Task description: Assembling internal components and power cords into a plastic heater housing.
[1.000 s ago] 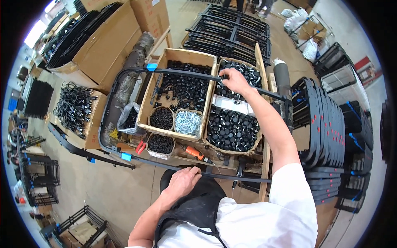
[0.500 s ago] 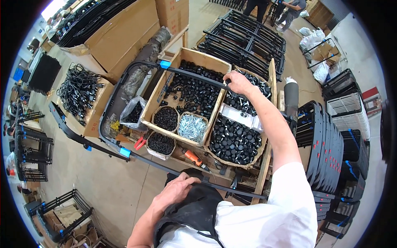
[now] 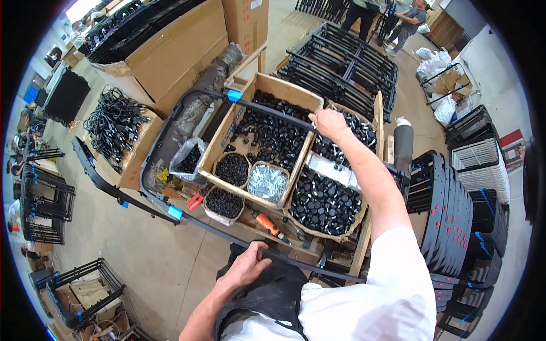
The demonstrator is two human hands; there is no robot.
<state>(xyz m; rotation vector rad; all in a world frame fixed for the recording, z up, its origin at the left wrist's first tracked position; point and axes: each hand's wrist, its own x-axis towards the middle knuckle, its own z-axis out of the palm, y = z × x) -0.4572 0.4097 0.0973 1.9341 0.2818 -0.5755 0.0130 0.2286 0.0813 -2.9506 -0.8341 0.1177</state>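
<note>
A long black metal frame with rounded corners and blue tape pieces lies across the wooden crates and reaches back to my waist. My right hand is closed at its far bar, over the crate divider; the fingertips are partly hidden. My left hand is closed around the near bar, against my black apron. Under the frame, one wooden crate holds black plastic caps, a tub of black screws and a tub of silver screws. Black round-headed knobs fill the box to the right.
An orange power tool and red-handled pliers lie by the crate's front. Bundled black cables sit in a carton at left. Stacked black frames stand beyond, more panels at right. People stand far back.
The whole view has shifted slightly, so the crates sit a little lower and further right. My left fingers have curled more on the near bar. My right hand stays at the far bar.
</note>
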